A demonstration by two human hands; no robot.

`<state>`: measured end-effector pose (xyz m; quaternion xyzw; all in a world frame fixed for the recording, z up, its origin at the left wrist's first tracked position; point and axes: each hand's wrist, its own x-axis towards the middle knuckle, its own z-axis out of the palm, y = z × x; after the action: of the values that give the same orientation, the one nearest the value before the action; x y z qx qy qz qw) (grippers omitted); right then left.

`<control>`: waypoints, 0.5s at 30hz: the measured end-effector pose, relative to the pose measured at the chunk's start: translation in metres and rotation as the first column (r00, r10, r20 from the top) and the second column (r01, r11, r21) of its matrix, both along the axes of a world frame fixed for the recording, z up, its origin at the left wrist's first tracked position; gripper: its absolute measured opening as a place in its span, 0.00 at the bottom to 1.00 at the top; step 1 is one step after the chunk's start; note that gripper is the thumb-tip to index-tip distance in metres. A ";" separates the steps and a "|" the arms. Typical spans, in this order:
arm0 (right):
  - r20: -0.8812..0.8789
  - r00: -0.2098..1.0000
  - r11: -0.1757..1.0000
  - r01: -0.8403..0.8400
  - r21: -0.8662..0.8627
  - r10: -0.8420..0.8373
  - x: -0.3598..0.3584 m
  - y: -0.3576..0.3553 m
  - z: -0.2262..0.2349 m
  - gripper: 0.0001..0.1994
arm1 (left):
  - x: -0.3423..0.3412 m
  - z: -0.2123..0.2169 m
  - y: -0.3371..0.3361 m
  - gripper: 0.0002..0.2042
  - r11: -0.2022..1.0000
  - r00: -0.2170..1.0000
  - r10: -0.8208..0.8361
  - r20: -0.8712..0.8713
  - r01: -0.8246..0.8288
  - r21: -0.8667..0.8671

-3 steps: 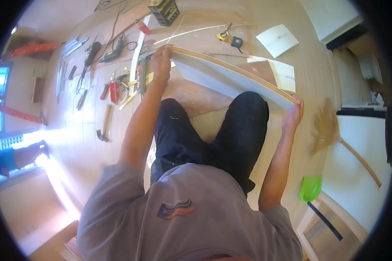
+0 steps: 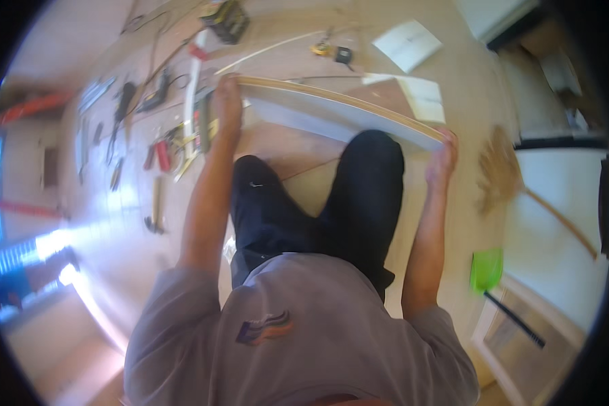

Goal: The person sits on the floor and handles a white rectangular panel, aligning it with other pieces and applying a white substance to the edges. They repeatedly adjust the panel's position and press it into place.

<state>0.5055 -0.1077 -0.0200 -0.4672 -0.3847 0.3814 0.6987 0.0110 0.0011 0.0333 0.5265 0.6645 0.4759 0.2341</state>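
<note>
I hold a long white board (image 2: 298,110) with a wood-coloured edge on top, tilted up on its long side in front of my knees. My left hand (image 2: 229,108) is closed around its left end. At the other end, slightly nearer to me, my right hand (image 2: 442,159) grips the board, thumb and fingers at the corner. The board's lower part passes behind my right knee, which hides some of it. Beneath lies a brownish sheet (image 2: 277,145) on the floor.
Left of me lie a hammer (image 2: 157,203), red-handled pliers (image 2: 162,155) and a power drill (image 2: 157,95). Beyond the board are a tape measure (image 2: 323,51), white sheets (image 2: 407,46) and a box (image 2: 224,21). A broom (image 2: 501,176) and a green dustpan (image 2: 486,269) are on the right.
The view has turned a little, so floor, tools and board sit further left, with some blur. Both hands keep their hold on the board.
</note>
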 end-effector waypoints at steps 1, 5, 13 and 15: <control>-0.002 1.000 0.998 0.014 0.054 -0.014 -0.016 0.013 -0.006 0.13 | -0.014 -0.002 0.011 0.17 0.999 0.999 0.026 0.024 -0.026 0.020; -0.046 0.999 1.000 -0.004 -0.025 0.003 -0.037 0.022 0.013 0.13 | -0.010 0.011 0.011 0.17 0.984 0.996 0.052 -0.074 -0.038 0.174; -0.035 0.999 1.000 0.017 -0.016 -0.018 -0.028 0.016 0.016 0.13 | 0.004 0.045 0.010 0.09 0.951 0.799 -0.010 -0.601 0.194 0.241; -0.056 0.998 1.000 -0.021 -0.019 0.020 -0.029 0.018 0.015 0.12 | 0.024 0.059 0.010 0.12 0.879 0.724 -0.170 -0.669 0.418 0.229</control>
<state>0.4760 -0.0899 -0.0046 -0.4593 -0.3662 0.4050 0.7007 0.0354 0.0109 0.0920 0.7890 0.5096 0.3420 -0.0300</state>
